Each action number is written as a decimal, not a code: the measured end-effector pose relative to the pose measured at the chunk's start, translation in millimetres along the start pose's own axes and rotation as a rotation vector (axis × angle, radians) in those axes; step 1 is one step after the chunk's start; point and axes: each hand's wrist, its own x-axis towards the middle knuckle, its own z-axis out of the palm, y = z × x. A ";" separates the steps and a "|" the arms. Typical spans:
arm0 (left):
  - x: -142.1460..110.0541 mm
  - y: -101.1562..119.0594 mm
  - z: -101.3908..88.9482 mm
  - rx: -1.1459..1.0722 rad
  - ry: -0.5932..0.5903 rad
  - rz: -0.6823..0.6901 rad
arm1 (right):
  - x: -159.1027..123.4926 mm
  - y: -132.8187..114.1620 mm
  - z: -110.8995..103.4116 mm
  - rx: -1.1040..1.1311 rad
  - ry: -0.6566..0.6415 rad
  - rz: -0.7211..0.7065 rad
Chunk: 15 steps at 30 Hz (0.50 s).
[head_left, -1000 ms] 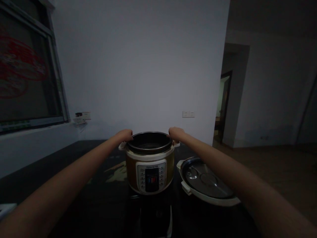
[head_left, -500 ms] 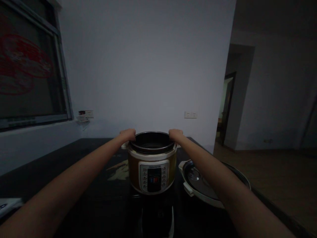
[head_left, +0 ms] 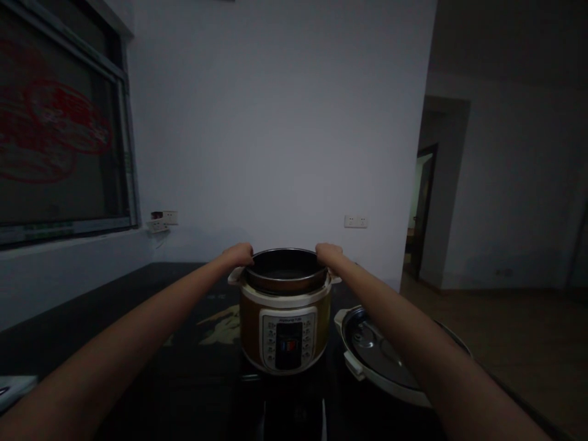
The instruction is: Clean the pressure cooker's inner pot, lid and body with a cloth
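Before me stands an electric pressure cooker (head_left: 252, 340) with gold sides, a white rim and a button panel. Its dark inner pot (head_left: 287, 284) sticks up a little above the white rim. My left hand (head_left: 239, 253) is closed on the pot's left edge, and my right hand (head_left: 329, 253) grips the opposite edge. The fingertips of both are partly hidden behind the rim. Right of the cooker, below my right forearm, the round lid (head_left: 377, 343) lies with its metal inner side up.
Everything stands on a dark glossy table (head_left: 193, 398). A white object (head_left: 18, 387) shows in part at the left edge. Behind are a pale wall with sockets (head_left: 356, 222) and a window (head_left: 59, 135) on the left. A doorway (head_left: 420, 208) lies to the right.
The inner pot has risen slightly out of the cooker, with both hands on its rim. The whole view has shifted slightly downward in the picture.
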 end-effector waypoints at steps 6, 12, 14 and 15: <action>-1.1 -3.1 -20.9 -0.034 0.038 0.012 | -2.1 0.9 -23.7 0.006 0.048 0.012; -12.4 -1.1 -59.7 -0.069 0.175 0.014 | -4.0 4.4 -59.4 0.037 0.104 0.033; -19.5 1.4 -75.4 -0.087 0.226 0.011 | -4.0 6.6 -74.2 0.052 0.116 0.039; -23.6 2.8 -83.6 -0.095 0.248 0.009 | -3.7 8.0 -81.9 0.060 0.122 0.042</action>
